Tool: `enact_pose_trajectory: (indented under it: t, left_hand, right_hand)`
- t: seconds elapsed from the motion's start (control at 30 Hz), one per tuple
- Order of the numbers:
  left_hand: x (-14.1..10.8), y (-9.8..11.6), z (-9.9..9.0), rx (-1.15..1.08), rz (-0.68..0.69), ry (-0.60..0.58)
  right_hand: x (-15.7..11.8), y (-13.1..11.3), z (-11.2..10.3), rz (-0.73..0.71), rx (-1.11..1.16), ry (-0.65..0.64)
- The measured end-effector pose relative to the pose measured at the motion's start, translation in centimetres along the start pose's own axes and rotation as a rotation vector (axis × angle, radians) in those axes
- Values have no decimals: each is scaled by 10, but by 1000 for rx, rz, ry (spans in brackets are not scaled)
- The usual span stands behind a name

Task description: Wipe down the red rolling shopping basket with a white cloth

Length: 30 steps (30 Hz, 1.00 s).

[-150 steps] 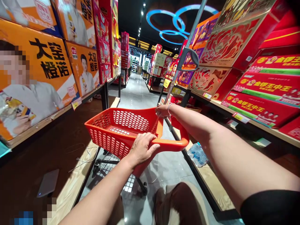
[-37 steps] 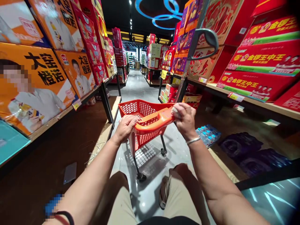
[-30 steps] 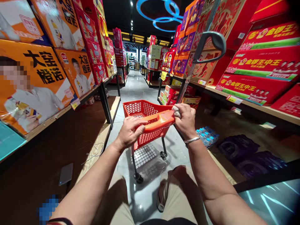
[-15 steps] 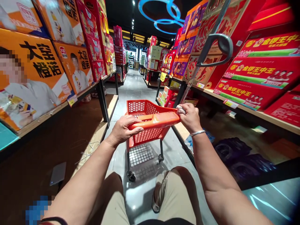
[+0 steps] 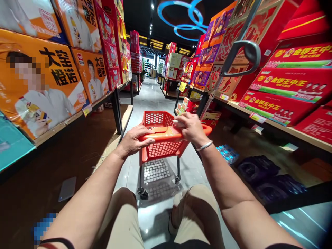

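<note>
An orange shopping cart (image 5: pixel 166 150) with a mesh basket stands before my knees. My left hand (image 5: pixel 132 139) is wrapped round the left end of its handle (image 5: pixel 162 137), thumb on the near side. My right hand (image 5: pixel 192 128), a bracelet at its wrist, lies bent over the handle right of the middle. Its fingers press down on a small wad of white cloth or tissue, now almost wholly hidden beneath them. The handle's right end shows beyond that hand. Inside the basket I make out no goods.
Orange drink cartons (image 5: pixel 57 79) line the left shelf. Red boxes (image 5: pixel 282 83) fill the right one, where a grey hook-shaped handle (image 5: pixel 241 58) hangs on a pole. Shelf posts (image 5: pixel 118 114) flank the cart closely. A tiled aisle (image 5: pixel 149 91) runs ahead.
My right hand has slid left along the handle from its right end, with the white wad under it. My left hand keeps its grip. The view has turned slightly left.
</note>
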<state>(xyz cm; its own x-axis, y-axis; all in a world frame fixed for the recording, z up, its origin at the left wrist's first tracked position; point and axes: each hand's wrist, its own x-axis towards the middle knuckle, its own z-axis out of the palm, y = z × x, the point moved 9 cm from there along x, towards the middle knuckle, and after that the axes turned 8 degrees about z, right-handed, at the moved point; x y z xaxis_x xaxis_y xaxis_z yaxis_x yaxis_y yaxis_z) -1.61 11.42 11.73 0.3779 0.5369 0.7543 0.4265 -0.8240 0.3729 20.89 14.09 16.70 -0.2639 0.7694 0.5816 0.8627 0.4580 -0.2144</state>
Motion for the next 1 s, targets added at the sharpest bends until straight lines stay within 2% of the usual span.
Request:
enact_pose_trajectory:
  t: [0.1,0.13,0.2,0.27,0.33,0.43,0.53,0.63,0.7,0.8,0.93,1.0]
  left_hand:
    - [-6,-10,-11,-18,-28,28]
    - [-7,-13,-14,-13,-37,38]
    - [-10,-16,-19,6,-49,53]
    - [-11,-17,-24,38,-47,56]
    - [-9,-13,-29,99,-31,34]
    - [1,5,-28,287,41,-43]
    - [14,31,-12,438,123,-124]
    - [21,38,9,535,55,-199]
    - [20,30,16,628,-17,-237]
    - [16,18,14,691,-43,-265]
    - [12,10,7,651,-16,-282]
    - [11,10,5,643,-17,-267]
  right_hand:
    - [-13,67,-22,217,-45,181]
    - [-21,78,-28,249,-45,241]
    - [-39,81,-35,260,-22,365]
    - [-57,62,-33,228,12,474]
    - [-72,29,-22,162,40,543]
    - [-87,-21,2,31,69,576]
    - [-95,-52,21,-89,67,562]
    - [-99,-63,30,-249,39,505]
    - [-100,-57,31,-292,15,439]
    - [-105,-27,19,-230,30,421]
    - [-123,16,-12,-101,128,610]
    - [-129,27,-20,-5,160,687]
